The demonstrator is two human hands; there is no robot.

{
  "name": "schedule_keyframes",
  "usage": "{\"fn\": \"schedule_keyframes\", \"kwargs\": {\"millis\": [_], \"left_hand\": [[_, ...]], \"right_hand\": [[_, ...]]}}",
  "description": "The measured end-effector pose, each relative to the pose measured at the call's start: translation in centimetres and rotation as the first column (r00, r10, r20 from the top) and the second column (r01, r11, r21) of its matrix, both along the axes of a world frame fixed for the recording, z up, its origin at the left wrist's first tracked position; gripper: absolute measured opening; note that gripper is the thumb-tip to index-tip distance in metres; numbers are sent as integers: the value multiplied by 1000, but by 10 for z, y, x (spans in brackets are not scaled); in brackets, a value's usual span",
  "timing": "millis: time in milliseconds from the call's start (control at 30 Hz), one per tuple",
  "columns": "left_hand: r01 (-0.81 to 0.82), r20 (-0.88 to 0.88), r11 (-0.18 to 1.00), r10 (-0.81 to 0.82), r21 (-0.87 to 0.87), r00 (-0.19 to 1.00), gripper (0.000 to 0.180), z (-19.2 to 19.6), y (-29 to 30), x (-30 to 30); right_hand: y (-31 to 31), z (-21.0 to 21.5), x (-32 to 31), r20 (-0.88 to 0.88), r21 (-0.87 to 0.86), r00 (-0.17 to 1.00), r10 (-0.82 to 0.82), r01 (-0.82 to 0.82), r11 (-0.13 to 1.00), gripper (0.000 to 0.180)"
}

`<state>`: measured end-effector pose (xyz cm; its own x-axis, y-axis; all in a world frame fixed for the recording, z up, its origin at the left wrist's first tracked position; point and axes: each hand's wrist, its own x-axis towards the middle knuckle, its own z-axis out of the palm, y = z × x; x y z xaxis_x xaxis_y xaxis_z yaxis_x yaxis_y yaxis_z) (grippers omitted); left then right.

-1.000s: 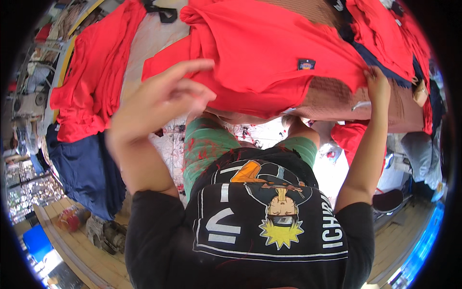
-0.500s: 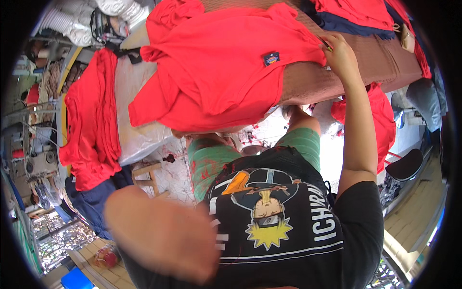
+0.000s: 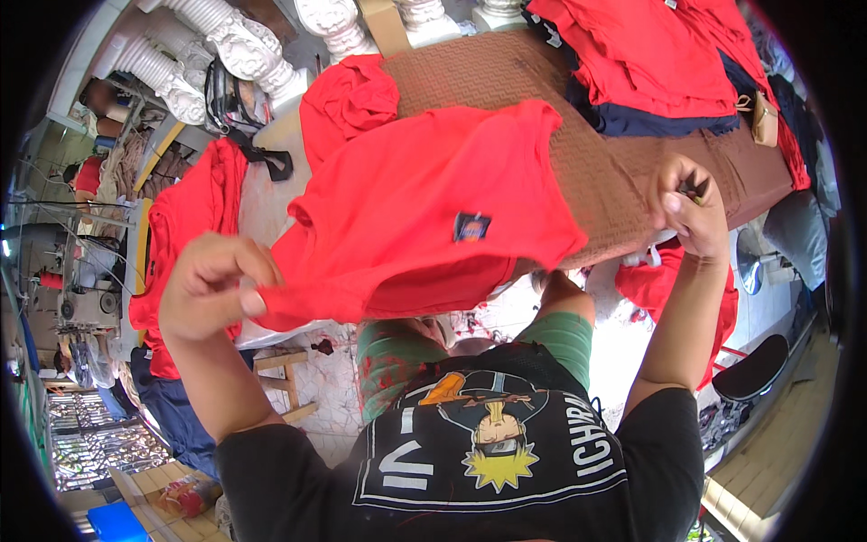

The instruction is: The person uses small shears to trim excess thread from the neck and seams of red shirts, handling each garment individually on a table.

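Observation:
A red shirt [image 3: 406,199] with a small dark label patch lies across the brown-covered table and hangs over its near edge. At its left lower corner, my left hand [image 3: 215,282] is closed on the fabric in a pinch, pulling that part toward me. My right hand [image 3: 691,206] is raised off the shirt near the table's right part. Its fingers curl round a small tool [image 3: 694,193] with dark and yellow-green parts, mostly hidden, so its kind does not show.
A brown textured cover [image 3: 479,72] lies over the table. Red and navy garments [image 3: 650,63] are piled at the far right, and a crumpled red garment [image 3: 350,98] lies far left. More red garments [image 3: 194,208] hang at the left. White ornate columns [image 3: 244,45] stand behind.
My left hand has come up from low near my body to the shirt's left corner. My right hand has let go of the shirt's right side and moved right and nearer. The shirt has shifted.

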<state>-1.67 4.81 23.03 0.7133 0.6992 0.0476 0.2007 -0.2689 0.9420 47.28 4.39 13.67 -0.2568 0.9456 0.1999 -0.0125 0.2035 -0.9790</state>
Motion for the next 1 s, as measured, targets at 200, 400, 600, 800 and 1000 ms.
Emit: {"fn": "schedule_keyframes", "kwargs": {"millis": [200, 400, 600, 800, 1000], "left_hand": [[-225, 304, 973, 232, -58, 924, 24, 1, 20, 49], [253, 620, 967, -218, 34, 754, 20, 29, 9, 23], [-273, 449, 962, 244, -1, 860, 38, 55, 105, -12], [-450, 251, 705, 652, -548, 715, 72, -102, 125, -22], [-541, 85, 685, 654, -489, 752, 72, -183, 67, -1]], "right_hand": [[52, -77, -63, 864, 72, 465, -191, 261, 963, 51], [44, -115, -81, 533, -178, 844, 62, 40, 983, 30], [73, -37, -87, 99, -155, 995, 17, -1, 988, 22], [136, -86, -82, 432, 97, 814, -388, 386, 918, 47], [93, -114, -100, 439, -369, 830, -344, 516, 773, 52]]}}
